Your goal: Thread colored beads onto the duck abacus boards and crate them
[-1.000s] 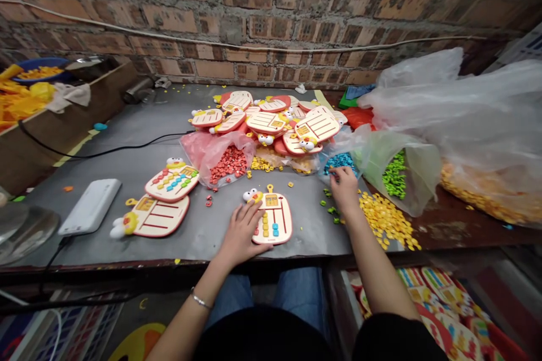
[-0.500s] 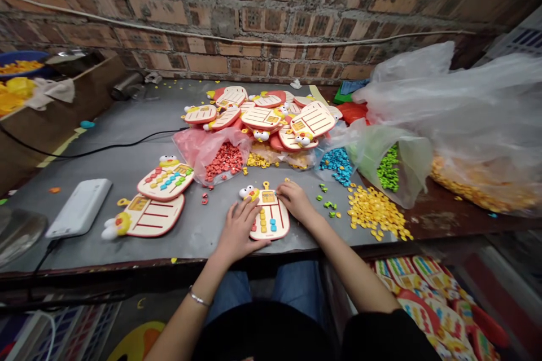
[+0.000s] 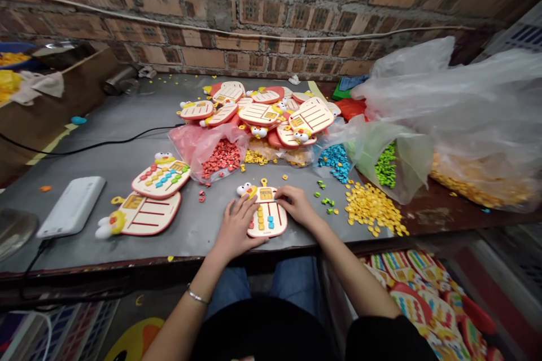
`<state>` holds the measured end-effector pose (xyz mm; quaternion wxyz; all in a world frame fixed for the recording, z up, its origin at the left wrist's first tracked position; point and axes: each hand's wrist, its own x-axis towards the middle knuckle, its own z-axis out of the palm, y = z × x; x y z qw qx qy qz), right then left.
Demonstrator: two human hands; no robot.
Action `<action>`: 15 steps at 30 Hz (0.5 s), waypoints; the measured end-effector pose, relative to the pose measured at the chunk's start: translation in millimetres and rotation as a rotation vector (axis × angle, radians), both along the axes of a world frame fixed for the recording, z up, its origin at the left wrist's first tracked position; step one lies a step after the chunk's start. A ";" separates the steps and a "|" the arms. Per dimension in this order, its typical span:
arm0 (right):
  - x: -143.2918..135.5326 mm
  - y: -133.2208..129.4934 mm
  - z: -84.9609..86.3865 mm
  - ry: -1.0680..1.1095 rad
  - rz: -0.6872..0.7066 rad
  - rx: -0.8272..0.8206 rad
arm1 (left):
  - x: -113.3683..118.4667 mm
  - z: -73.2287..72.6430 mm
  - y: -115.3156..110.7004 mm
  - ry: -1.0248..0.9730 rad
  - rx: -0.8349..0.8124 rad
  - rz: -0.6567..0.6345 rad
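Note:
A cream, red-edged toy board [image 3: 277, 213] with a bug-eyed chick head lies in front of me. Red, yellow and blue pieces sit in its slots. My left hand [image 3: 237, 224] holds the board by its left side, fingers across the top face and thumb along the lower edge. Over the upper right corner, my right hand [image 3: 297, 204] is closed in a pinch on a small blue piece, mostly hidden by the fingertips. To the left, a board filled with coloured pieces [image 3: 158, 176] overlaps a board with bare slots [image 3: 152, 215].
Many boards [image 3: 265, 113] are heaped at the back. Bags of red pieces [image 3: 224, 158], blue pieces [image 3: 335, 161] and green pieces [image 3: 386, 164] stand before and beside them. Loose yellow pieces [image 3: 372, 206] lie to the right. A white power bank [image 3: 71, 206] with a cable lies left.
The view has shifted slightly. Both hands stay on the same board, and my right fingertips have moved slightly down at its upper right corner.

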<state>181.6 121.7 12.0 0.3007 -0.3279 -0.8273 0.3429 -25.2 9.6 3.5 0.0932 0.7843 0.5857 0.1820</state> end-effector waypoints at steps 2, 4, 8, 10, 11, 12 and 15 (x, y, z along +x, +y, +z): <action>3.0 2.4 2.1 0.007 0.049 -0.044 | -0.3 0.3 0.1 -0.001 0.000 0.000; 4.2 5.9 3.1 -0.005 0.116 -0.080 | -0.4 0.8 0.1 -0.002 -0.004 -0.003; -3.8 7.9 0.5 -0.030 0.108 -0.086 | -0.1 2.4 -0.4 -0.011 -0.002 -0.012; -10.5 3.5 -1.9 -0.020 0.076 -0.066 | 0.2 3.0 -0.5 -0.012 0.005 -0.010; -12.7 -0.2 -2.7 -0.005 0.070 -0.067 | 0.3 3.1 -0.5 -0.010 0.008 -0.007; -13.5 -4.5 -3.1 0.019 0.072 -0.087 | 0.4 3.1 -0.5 -0.007 0.011 -0.005; -3.1 -17.3 -0.8 0.091 0.122 -0.239 | 0.5 2.7 -0.1 -0.002 0.020 0.000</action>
